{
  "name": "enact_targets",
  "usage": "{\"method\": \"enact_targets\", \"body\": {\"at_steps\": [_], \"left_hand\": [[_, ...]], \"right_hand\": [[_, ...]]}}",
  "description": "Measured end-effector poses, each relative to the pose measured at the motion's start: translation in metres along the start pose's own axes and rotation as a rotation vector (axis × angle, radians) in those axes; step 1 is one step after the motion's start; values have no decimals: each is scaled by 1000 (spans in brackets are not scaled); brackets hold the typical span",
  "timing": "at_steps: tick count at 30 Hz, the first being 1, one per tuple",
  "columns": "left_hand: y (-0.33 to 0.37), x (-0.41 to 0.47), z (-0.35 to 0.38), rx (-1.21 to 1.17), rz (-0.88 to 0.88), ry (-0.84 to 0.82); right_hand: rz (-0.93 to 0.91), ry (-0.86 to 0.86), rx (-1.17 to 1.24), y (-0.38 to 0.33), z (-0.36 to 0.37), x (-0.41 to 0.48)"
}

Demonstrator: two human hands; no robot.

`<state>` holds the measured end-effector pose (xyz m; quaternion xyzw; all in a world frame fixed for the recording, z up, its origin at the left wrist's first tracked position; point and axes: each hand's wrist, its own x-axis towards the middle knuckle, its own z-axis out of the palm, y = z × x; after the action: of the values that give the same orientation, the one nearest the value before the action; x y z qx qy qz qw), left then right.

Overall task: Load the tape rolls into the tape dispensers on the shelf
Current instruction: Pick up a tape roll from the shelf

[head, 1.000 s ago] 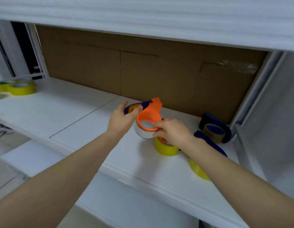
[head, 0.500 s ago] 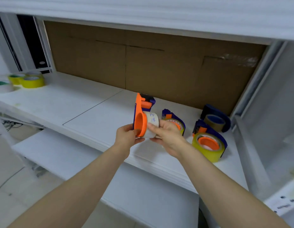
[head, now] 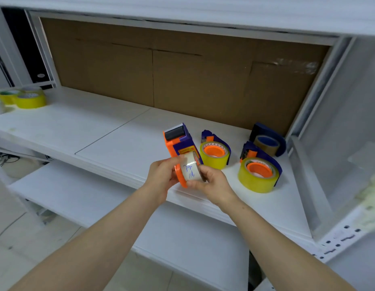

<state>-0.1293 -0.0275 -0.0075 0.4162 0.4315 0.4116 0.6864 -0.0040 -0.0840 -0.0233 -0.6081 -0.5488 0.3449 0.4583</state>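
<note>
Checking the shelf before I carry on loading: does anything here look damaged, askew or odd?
Little stands out. The cardboard backing has a torn flap at its upper right, patched with clear tape. The white roll in both hands carries blue handwriting. The loaded dispensers sit upright on the shelf.

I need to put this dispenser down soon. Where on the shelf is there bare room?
Bare shelf lies between the loose yellow rolls at far left and the held dispenser. The right end is crowded: three loaded dispensers sit close together there.

Brown cardboard backing (head: pixel 182 80) behind the shelf, black cables (head: pixel 6 159) on the floor at left
</note>
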Motion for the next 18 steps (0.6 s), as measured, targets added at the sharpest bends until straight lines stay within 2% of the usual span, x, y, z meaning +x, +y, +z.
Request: {"method": "enact_targets", "body": {"at_steps": [2,7,14,18], "left_hand": [[-2,-1,3,7,-6,-10],[-2,5,10,-46,-2,88],[21,14,15,-63,79,183],[36,29,13,-112,91,246]], "right_hand": [[-19,15,-60,2,-1,-1],[-63,82,-128,3,0,-2],[-118,320,20,-7,-2,12],[-102,392,96,-20,-16,24]]}}
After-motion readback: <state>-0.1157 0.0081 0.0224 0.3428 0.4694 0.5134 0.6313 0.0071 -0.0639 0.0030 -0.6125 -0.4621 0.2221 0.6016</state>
